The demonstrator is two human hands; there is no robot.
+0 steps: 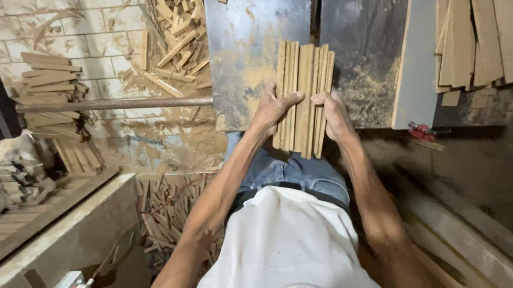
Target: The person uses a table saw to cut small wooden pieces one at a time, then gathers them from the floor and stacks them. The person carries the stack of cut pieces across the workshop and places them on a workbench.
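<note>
A bundle of several thin wooden strips lies lengthwise on the dusty metal saw table, its near end overhanging the table's front edge. My left hand grips the bundle's left side near that end. On the right side my right hand presses against it, thumb on top. The strips are pale brown, about equal in length, and packed side by side. Sawdust covers the table around the bundle.
A stack of flat wooden slats rests at the table's far right. Loose offcuts pile on the tiled floor to the left, with another stack beside a metal bar. Planks lie to my right.
</note>
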